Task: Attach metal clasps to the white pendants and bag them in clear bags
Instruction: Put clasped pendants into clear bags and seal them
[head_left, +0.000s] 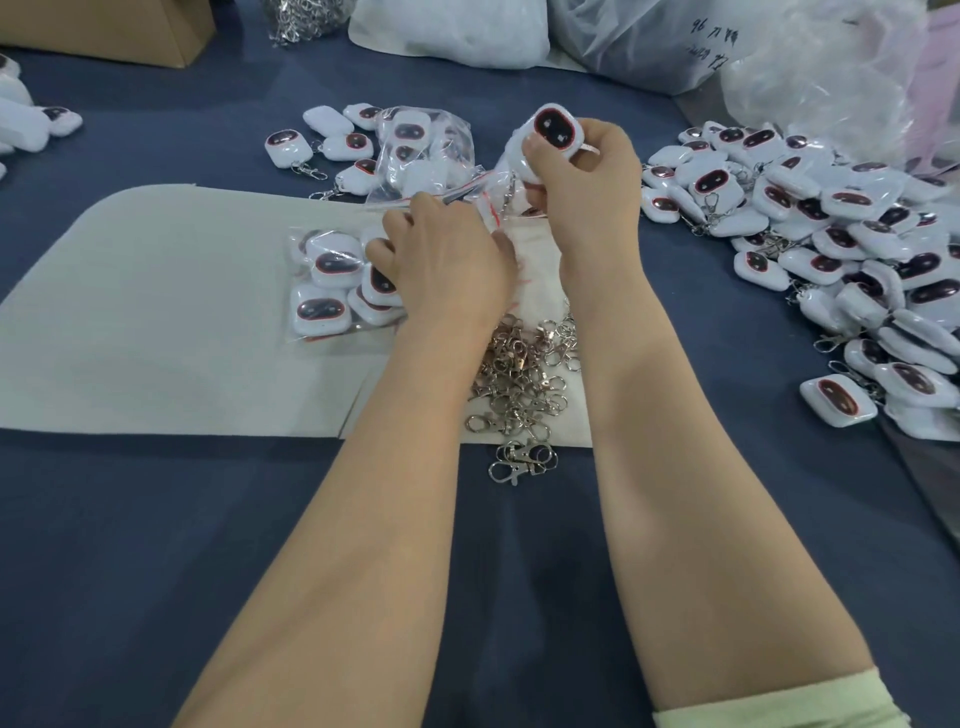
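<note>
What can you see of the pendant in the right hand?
The pendant is a rounded white block, glossy like plastic, with a dark oval face rimmed in red and two small marks on it. The right hand grips it by its sides, held up with the face toward the camera, just above a clear bag.

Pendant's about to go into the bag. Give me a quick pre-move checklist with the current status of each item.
1. Grip on the pendant: ok, the right hand is curled round it.
2. Clasp fitted on it: cannot tell, its lower end is hidden behind the bag.
3. Hold on the clear bag: ok, the left hand holds its edge.
4. Bag mouth open: cannot tell.
5. Supply of spare clasps: ok, a pile lies between the forearms.
</note>
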